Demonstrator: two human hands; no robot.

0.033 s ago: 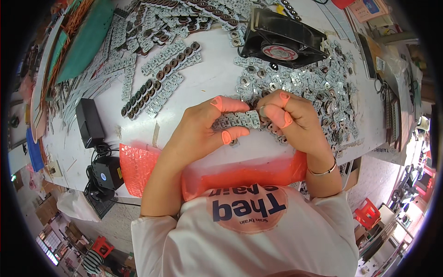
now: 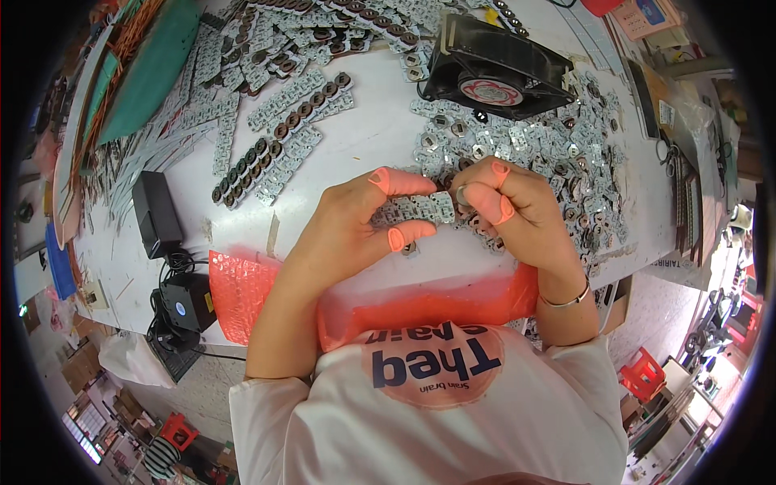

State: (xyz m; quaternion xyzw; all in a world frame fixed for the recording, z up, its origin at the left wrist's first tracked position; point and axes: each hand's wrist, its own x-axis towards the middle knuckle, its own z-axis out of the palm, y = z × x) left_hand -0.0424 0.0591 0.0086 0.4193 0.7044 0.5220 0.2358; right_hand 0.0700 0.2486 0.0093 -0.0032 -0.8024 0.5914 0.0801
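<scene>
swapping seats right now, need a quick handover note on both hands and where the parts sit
Left hand: orange finger cots, pinching a strip of small silver boards from its left end.
Right hand: same cots, gripping the strip's right end.
Done: a heap of single loose boards lies by the right hand, near the black fan.
Left: whole strips with dark round parts lie on the white table to the left.

Left hand (image 2: 356, 222) and right hand (image 2: 509, 206), orange cots on fingertips, pinch a short strip of small silver metal parts (image 2: 420, 210) between them over white bench (image 2: 364, 137). Loose silver parts heap (image 2: 566, 162) beside right hand; black square fan (image 2: 497, 69) behind.
</scene>
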